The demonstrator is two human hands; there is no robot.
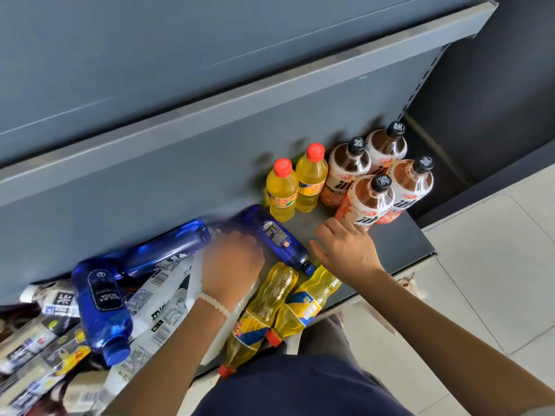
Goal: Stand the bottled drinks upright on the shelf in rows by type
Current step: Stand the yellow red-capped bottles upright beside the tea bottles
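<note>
Blue bottle [276, 235], lying mid-shelf [399, 244] near the front edge, gripped by left hand [231, 265]; right hand [345, 250] hovered slack-fingered, holding nothing; best raised by the body and stood left of the upright yellow bottles [295, 183].

Shop — grey metal shelf [399, 244], slotted uprights, bottled drinks [312, 175] stocked.

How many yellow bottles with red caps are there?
4. Two yellow plastic bottles stand upright on the grey shelf, one in front of the other. Two lie on their sides near the edge, left and right. The pile may hide more.
</note>
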